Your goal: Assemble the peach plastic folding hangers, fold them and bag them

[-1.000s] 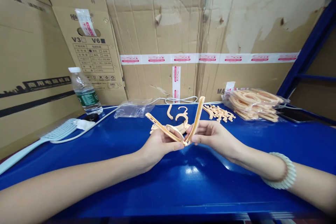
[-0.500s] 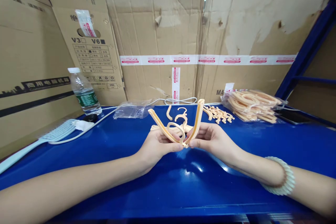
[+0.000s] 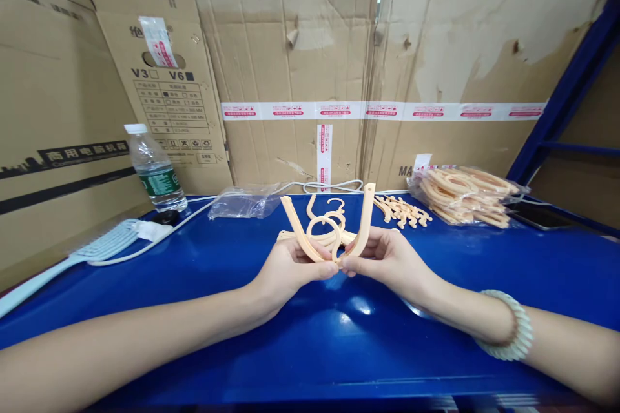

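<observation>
A beige plastic folding hanger is held up over the blue table, its two arms raised in a V and its curved hook between them. My left hand pinches it near the bottom joint, on the left arm's lower end. On the other side my right hand grips the right arm's lower end, thumb and fingers closed. Both thumbs meet close to the joint, whose details they partly cover. Behind the hanger lie loose beige hanger arms and a hook, partly hidden.
Small beige hanger parts lie in a heap at the back, beside a plastic bag of hanger pieces and a dark phone. To the left are a water bottle, a light blue hairbrush and a clear bag. Cardboard walls the back.
The hanger has tilted in my hands: its hook stands more upright and its arms' smooth faces show. The left arm has swung a little inward. Both hands keep their grip.
</observation>
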Demonstrator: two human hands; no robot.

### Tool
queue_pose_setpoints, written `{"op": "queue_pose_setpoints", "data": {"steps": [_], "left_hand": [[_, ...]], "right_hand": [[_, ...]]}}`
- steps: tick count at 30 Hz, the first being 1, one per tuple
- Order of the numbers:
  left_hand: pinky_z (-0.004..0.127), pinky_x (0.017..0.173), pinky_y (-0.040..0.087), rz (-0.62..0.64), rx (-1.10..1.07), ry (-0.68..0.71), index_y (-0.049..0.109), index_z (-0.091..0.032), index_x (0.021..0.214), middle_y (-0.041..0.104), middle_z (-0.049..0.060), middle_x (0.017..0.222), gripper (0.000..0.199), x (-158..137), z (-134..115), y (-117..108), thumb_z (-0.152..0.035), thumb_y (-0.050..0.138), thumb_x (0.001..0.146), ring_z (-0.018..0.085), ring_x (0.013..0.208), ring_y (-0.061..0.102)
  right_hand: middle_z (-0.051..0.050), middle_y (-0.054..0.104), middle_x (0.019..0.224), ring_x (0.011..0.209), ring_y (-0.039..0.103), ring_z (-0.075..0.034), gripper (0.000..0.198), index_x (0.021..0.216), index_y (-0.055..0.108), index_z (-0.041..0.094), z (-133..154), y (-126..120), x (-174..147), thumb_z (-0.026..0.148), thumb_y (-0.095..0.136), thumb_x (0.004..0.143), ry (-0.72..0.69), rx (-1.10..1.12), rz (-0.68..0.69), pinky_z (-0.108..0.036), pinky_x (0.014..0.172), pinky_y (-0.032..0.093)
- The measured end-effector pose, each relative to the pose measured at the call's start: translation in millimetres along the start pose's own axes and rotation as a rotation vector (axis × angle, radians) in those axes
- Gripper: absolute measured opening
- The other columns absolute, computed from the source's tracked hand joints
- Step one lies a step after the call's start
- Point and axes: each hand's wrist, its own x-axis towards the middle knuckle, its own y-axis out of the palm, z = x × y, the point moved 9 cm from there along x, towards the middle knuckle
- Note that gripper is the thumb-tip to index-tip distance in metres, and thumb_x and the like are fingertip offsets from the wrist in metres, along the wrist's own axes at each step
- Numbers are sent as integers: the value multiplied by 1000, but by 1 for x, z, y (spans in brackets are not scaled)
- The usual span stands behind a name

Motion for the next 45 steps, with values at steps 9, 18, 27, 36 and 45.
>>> {"op": "queue_pose_setpoints", "data": {"steps": [9, 18, 27, 36, 45], "left_hand": [[24, 70, 51, -106, -62, -35, 67, -13, 74, 69, 1, 68, 25, 13, -20, -30, -19, 87, 60, 13, 70, 65], [22, 79, 57, 21, -16, -123, 66, -13, 81, 72, 5, 82, 14, 46, -30, -58, -12, 76, 70, 13, 78, 70], [19, 57, 44, 355, 582, 4, 72, -14, 74, 69, 0, 67, 17, 43, -51, -55, -20, 83, 64, 11, 62, 60], [23, 55, 31, 525, 1458, 428, 62, -17, 71, 61, -3, 69, 20, 14, -54, -10, -28, 78, 74, 13, 64, 54], [23, 61, 37, 571, 1477, 444, 67, -17, 73, 67, -1, 71, 12, 17, -48, -13, -22, 74, 81, 14, 68, 61]], "right_hand": [[1, 67, 65, 53, 60, -12, 28, 83, 66, 19, 29, -63, 20, 32, 84, 64, -44, -225, 31, -24, 49, 49], [-5, 69, 82, 76, 62, -19, 20, 80, 69, 18, 58, -76, 17, 38, 68, 82, -224, -1067, 346, -31, 67, 48], [-2, 66, 78, 72, 61, -18, 15, 78, 64, 18, 29, -80, 15, 32, 69, 76, -8, -1128, 495, -29, 65, 46], [-3, 68, 75, 73, 63, -19, 13, 73, 67, 17, 13, -83, 14, 29, 72, 72, 94, -1197, 536, -29, 67, 45], [-1, 67, 70, 67, 62, -18, 13, 70, 66, 18, 10, -86, 16, 30, 71, 72, 133, -1259, 495, -26, 61, 43]]}}
